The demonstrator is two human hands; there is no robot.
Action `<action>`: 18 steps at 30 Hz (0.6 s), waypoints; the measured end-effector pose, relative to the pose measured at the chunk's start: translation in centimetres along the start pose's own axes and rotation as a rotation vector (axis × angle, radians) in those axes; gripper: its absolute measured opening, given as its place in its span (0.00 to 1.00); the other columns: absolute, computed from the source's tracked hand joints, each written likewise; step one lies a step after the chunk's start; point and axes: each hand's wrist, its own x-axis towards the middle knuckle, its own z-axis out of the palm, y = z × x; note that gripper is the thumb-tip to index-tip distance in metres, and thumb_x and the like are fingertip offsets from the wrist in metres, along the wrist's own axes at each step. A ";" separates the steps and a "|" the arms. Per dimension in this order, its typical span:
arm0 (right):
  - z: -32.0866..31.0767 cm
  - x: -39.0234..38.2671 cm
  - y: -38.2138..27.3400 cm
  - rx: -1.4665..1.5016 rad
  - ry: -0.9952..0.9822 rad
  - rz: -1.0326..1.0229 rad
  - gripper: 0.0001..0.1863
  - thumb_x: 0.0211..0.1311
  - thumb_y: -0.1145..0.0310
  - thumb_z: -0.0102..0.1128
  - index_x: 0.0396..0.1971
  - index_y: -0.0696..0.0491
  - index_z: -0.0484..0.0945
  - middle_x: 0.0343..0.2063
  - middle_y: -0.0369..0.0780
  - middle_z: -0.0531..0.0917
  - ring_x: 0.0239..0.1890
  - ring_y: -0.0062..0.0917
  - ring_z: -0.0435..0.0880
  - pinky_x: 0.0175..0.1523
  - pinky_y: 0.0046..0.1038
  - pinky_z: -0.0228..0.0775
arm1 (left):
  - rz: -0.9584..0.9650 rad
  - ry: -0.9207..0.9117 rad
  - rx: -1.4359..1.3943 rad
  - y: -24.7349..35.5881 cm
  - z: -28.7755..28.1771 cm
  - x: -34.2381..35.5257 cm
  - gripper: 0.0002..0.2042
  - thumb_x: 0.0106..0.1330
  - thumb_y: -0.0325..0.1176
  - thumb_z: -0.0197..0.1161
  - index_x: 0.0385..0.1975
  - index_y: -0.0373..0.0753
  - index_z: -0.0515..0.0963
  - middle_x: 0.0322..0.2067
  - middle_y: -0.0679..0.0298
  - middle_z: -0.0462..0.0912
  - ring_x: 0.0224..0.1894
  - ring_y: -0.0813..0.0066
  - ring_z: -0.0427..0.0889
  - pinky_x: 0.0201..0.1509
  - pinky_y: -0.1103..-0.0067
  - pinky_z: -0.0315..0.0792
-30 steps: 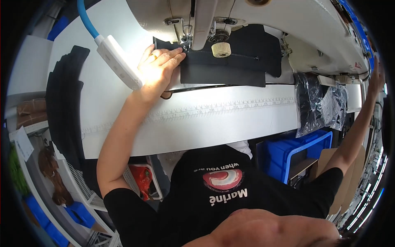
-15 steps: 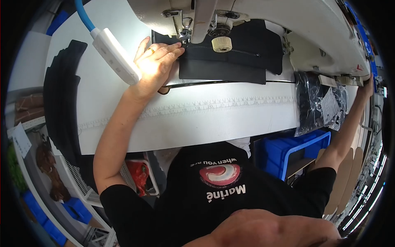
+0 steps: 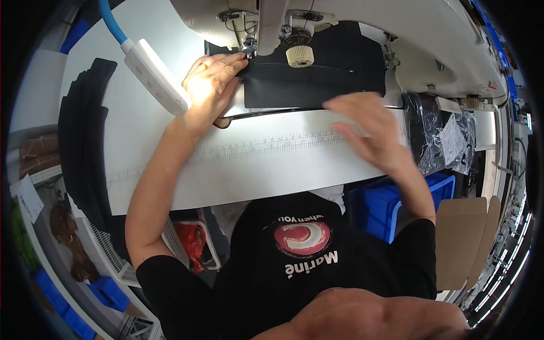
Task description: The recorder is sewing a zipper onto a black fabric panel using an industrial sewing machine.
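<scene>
Black cloth: a dark piece lies flat under the sewing machine, its near edge close to the front of the machine's metal plate.
Zipper: it runs sideways across the cloth, the pull toward the right end.
Left hand: laid flat at the cloth's left end, fingers straight and close together, tips just beside the presser foot; I see no pinch.
Right hand: blurred, held with thumb and fingers spread apart, nothing in it; its fingertips overlap the cloth's near edge from where I stand, and I cannot tell whether they touch.
Lamp: a white one on a blue neck, shining on the left hand.
Desk: white, with a printed ruler along it.
Left side: a stack of black fabric hanging over the near edge.
Right side: a clear plastic bag; below, a blue bin.
</scene>
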 end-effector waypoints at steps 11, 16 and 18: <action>5.7 -2.3 -6.1 0.066 0.023 -0.088 0.27 0.46 0.64 0.71 0.45 0.62 0.75 0.47 0.47 0.76 0.47 0.38 0.77 0.48 0.35 0.71 | -0.145 -0.204 -0.009 6.8 -3.1 -3.6 0.16 0.52 0.23 0.66 0.42 0.38 0.81 0.41 0.62 0.83 0.42 0.63 0.81 0.48 0.70 0.75; 8.0 0.5 -5.4 0.078 -0.078 -0.165 0.31 0.51 0.63 0.67 0.53 0.65 0.70 0.54 0.51 0.73 0.56 0.43 0.74 0.60 0.39 0.68 | -0.718 -0.641 -0.760 1.3 -3.7 1.9 0.16 0.65 0.43 0.63 0.39 0.34 0.82 0.24 0.69 0.78 0.23 0.83 0.75 0.24 0.82 0.74; 8.2 1.9 -4.2 -0.134 -0.120 -0.144 0.35 0.52 0.60 0.66 0.57 0.63 0.66 0.58 0.51 0.70 0.61 0.42 0.69 0.61 0.39 0.67 | -0.699 -0.673 -0.786 0.1 -3.6 2.9 0.18 0.66 0.46 0.62 0.35 0.33 0.82 0.21 0.69 0.77 0.21 0.86 0.74 0.19 0.85 0.75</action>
